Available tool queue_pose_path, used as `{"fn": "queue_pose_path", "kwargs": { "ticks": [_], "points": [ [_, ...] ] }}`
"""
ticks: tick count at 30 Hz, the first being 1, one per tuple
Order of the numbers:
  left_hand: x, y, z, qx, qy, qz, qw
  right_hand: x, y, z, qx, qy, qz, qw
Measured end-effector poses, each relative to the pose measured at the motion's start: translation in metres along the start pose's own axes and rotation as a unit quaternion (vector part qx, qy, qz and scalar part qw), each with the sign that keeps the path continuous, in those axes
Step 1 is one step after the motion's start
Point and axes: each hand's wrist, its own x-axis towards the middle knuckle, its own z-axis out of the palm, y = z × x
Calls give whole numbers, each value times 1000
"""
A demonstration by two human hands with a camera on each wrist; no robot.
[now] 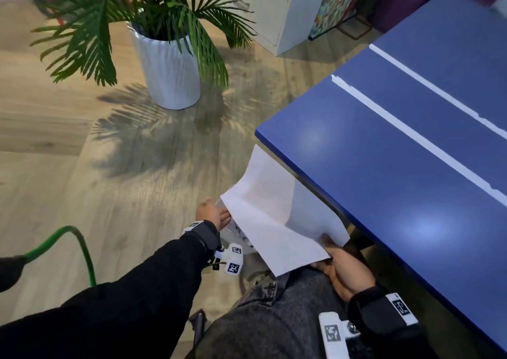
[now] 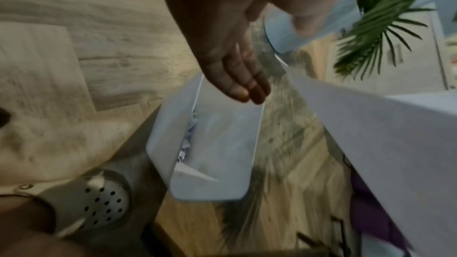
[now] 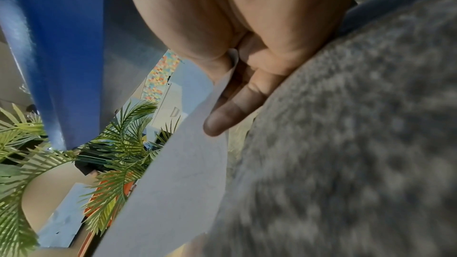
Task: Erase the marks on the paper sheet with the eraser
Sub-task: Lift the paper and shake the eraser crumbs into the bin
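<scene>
No marks can be made out on the white paper sheet (image 1: 277,216), and it hides most of the pale plastic bin (image 2: 210,155) in the head view. The grey denim trouser leg (image 3: 346,144) is blurred in the right wrist view. The blue worktop (image 1: 397,166) runs off the right edge.

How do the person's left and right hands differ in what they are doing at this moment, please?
The right hand pinches a corner of the paper sheet by the blue table, thumb on top; the left hand holds nothing. The right hand's fingers curl under the sheet; the left hand's fingers are straight, over a white bin. Both wear wrist straps.
</scene>
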Motion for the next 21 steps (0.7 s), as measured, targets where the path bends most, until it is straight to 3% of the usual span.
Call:
{"fn": "queue_pose_path", "kwargs": {
  "ticks": [4,7,10,13,14,17,21],
  "points": [
    [-18,-13,9,34,-90,21,995,3,2,2,-17,-6,0,1000],
    [-7,-2,4,87,6,26,996,3,2,2,-37,-16,19,999],
    [23,23,-25,55,-3,-17,998,-3,-2,-4,-27,-19,22,999],
    [-10,44,-34,-22,12,-32,999,-8,-3,-7,-12,-25,18,999],
    [-32,47,-32,18,-5,-20,1000,-9,-3,-7,-11,-35,17,999],
    [-88,47,-31,85,-172,-64,979,-11,-6,2,-10,-54,32,998],
    [-121,48,-38,86,-206,-37,974,-16,-8,20,-52,-75,33,995]
  ]
}}
